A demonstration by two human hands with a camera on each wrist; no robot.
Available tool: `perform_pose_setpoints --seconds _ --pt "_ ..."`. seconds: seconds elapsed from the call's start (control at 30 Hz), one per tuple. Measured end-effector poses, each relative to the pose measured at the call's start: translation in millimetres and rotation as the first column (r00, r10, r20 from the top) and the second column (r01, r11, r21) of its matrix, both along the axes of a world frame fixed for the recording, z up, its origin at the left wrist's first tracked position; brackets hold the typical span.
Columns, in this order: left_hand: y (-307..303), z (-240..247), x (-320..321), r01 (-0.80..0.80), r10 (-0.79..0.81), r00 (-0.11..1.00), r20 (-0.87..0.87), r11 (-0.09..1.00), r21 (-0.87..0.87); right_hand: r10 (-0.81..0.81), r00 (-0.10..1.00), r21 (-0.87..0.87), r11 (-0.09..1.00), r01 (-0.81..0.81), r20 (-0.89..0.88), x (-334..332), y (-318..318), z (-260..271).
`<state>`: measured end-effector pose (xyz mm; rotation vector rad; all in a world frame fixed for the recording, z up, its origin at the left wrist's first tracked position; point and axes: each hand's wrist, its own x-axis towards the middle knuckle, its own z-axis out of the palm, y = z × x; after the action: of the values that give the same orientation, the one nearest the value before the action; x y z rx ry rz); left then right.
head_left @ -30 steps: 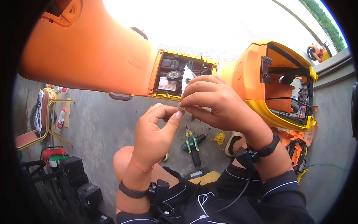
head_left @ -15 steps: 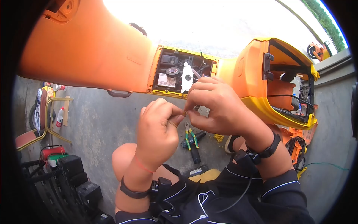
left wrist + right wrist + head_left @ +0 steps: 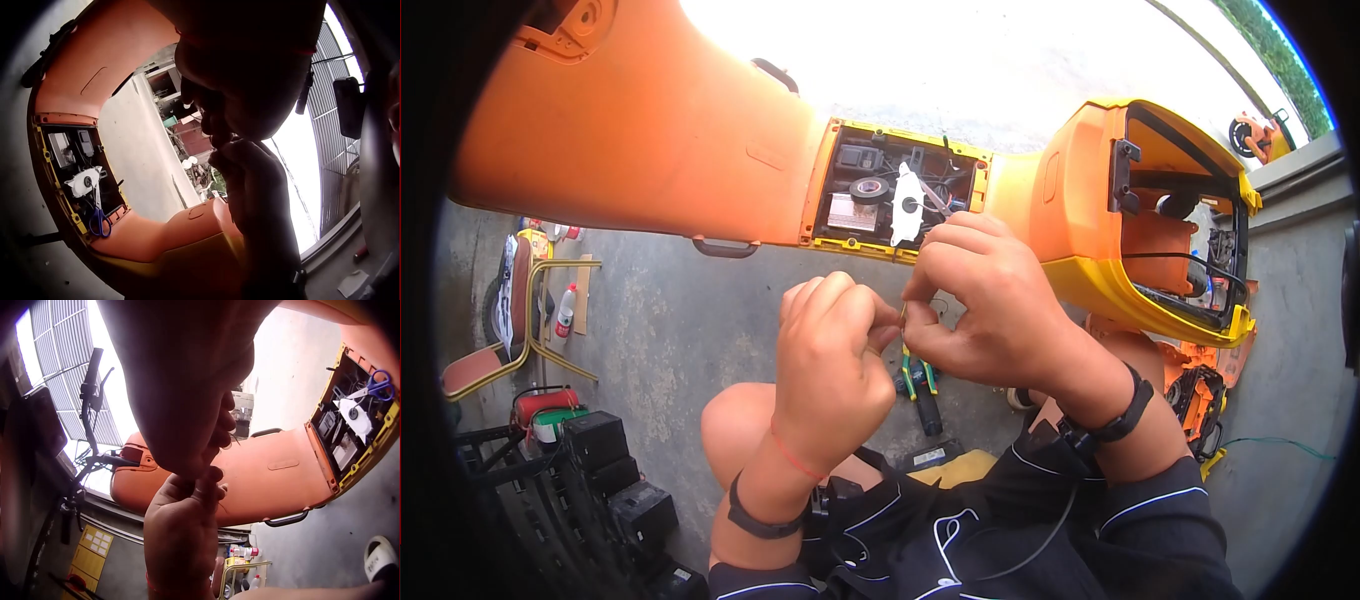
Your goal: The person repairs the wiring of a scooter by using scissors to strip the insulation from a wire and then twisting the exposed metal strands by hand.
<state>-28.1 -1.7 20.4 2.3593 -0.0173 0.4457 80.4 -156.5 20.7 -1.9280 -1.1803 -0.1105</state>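
Fingertips of my left hand (image 3: 830, 365) and right hand (image 3: 992, 300) meet in front of my body, pinching a thin yellowish wire (image 3: 903, 313) between them. Most of the wire is hidden by the fingers. In the left wrist view both hands are dark against the light, fingertips together. Beyond them lies an opened compartment (image 3: 825, 242) in an orange scooter body (image 3: 700, 150). It holds a roll of black tape (image 3: 868, 190), a white flat piece (image 3: 907, 215) and blue-handled scissors (image 3: 100, 222). Below the hands, green-and-yellow pliers (image 3: 912, 378) lie on the floor by a dark drill (image 3: 928, 415).
At left stand a chair (image 3: 530, 300), a bottle (image 3: 566, 310) and black battery-like blocks (image 3: 640, 515). An orange-yellow scooter end (image 3: 1090, 220) rises at right, loose orange parts (image 3: 1195, 400) below it. Handlebars (image 3: 90, 394) show in the right wrist view.
Both hands have moved slightly right and down toward my body, fingertips still together. My left hand has turned so its back shows more. The yellow pile on the floor is now hidden.
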Motion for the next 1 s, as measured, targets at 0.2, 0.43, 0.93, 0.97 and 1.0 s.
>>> perform_pose_setpoints --seconds 0.2,0.43,0.93,0.97,1.0 --pt "-0.4 2.4 -0.7 -0.005 0.005 1.000 0.000 1.000 -0.019 -0.024 1.000 0.026 0.999 0.024 -0.008 -0.8 -0.3 -2.2" --pt "-0.4 3.7 -0.9 0.019 -0.020 1.000 -0.018 0.998 -0.059 -0.059 0.998 0.009 0.998 0.059 -0.022 0.0 -2.2 -2.6" --pt "16.5 4.0 -10.6 -0.041 0.032 0.997 -0.070 0.991 -0.130 0.157 0.972 0.122 0.983 -0.137 -0.172 22.0 -14.8 -4.9" --pt "16.4 4.6 -11.5 -0.041 0.032 0.997 -0.069 0.991 -0.130 0.153 0.979 0.103 0.985 -0.140 -0.136 22.6 -15.1 -5.3" --pt "16.1 4.9 -12.8 -0.048 0.044 0.998 -0.055 0.995 -0.087 0.153 0.979 0.102 0.985 -0.140 -0.138 20.7 -15.0 -3.7"
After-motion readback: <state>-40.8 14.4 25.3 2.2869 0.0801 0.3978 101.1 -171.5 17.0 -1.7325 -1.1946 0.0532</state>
